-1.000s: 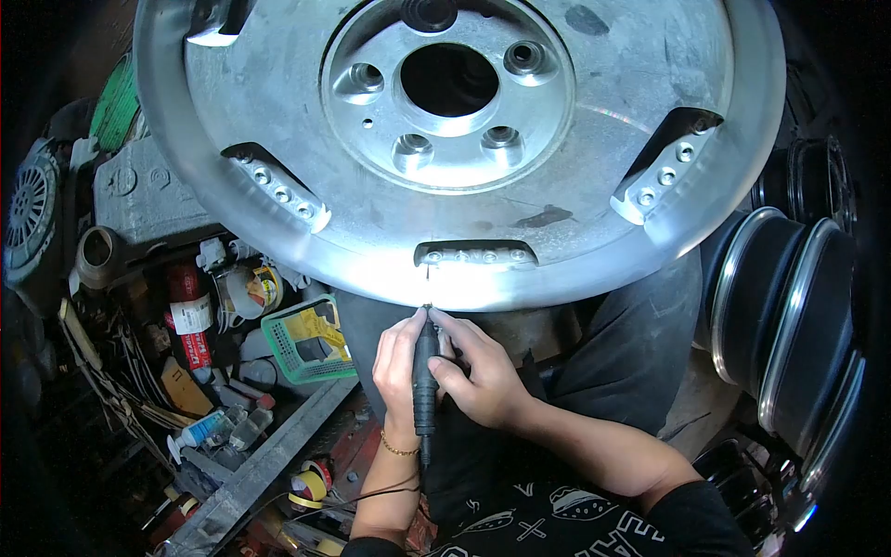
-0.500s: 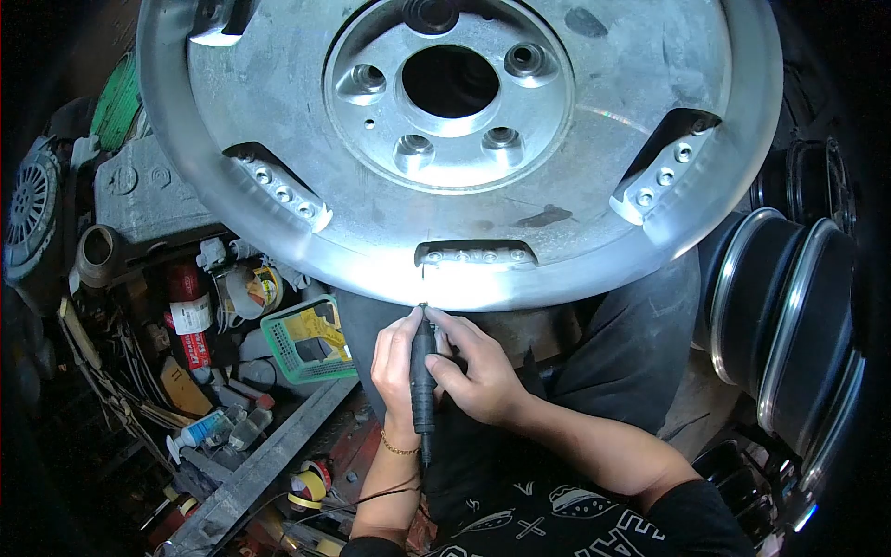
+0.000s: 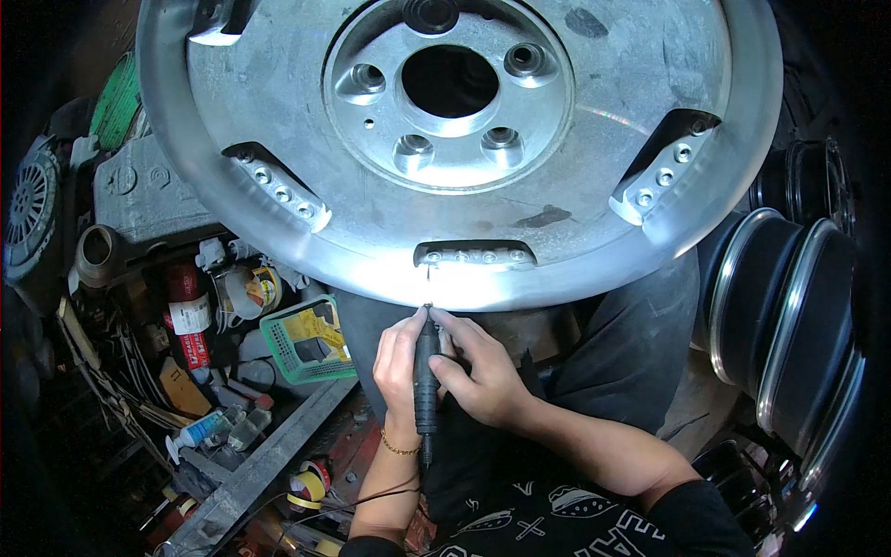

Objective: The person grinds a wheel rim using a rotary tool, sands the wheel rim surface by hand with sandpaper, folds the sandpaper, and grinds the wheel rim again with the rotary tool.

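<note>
A large grey metal wheel (image 3: 371,209) with a round centre opening and several bolt holes fills the upper half. At its near edge, a slot (image 3: 478,255) with several small holes lies under bright light. My left hand (image 3: 397,357) and my right hand (image 3: 478,367) are both closed around a black pen-shaped rotary tool (image 3: 426,381), held upright in view with a cable at its lower end. The thin tip of this tool reaches the rim by the slot's left end; glare hides whether it touches.
Several black wheel rims (image 3: 752,288) with shiny edges stand at the right. On the left are a green plastic basket (image 3: 302,353), a red canister (image 3: 188,316), tape rolls (image 3: 309,485) and a metal bar (image 3: 260,469). My knees are under the wheel.
Both hands and the tool have shifted very slightly right, with the tip moving a little along the slot's edge. The wheel has stayed in place.
</note>
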Tool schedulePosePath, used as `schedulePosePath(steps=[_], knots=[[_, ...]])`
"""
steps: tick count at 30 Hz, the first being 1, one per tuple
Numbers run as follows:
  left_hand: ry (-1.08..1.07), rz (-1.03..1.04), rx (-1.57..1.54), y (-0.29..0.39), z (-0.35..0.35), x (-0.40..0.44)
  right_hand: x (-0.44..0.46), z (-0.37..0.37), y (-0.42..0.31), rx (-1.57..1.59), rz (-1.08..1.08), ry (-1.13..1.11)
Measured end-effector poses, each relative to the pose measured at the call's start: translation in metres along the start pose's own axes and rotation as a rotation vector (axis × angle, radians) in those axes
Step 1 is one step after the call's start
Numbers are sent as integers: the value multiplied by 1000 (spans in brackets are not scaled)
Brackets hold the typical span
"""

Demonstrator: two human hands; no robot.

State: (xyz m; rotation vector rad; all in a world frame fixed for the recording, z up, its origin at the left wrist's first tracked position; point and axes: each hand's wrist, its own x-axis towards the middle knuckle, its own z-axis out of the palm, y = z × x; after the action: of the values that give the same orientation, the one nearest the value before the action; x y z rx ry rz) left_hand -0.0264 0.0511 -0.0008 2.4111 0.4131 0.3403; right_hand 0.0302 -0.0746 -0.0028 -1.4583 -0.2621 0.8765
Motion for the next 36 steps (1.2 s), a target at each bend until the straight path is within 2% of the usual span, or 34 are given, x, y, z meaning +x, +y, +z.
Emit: schedulePosePath(steps=[11, 16, 19, 28, 36], knots=[[-45, -8, -43, -3, -1, -2, -4, -1, 3, -23, -36, 31], [13, -42, -6, 1, 2, -1, -1, 0, 3, -16, -12, 6], [-19, -27, -38, 0, 0, -1, -2, 3, 8, -18, -98, 52], [-25, -23, -42, 2, 0, 2, -2, -1, 2, 32, 19, 1], [-45, -6, -22, 7, 0, 8, 0, -2, 6, 64, -65, 60]])
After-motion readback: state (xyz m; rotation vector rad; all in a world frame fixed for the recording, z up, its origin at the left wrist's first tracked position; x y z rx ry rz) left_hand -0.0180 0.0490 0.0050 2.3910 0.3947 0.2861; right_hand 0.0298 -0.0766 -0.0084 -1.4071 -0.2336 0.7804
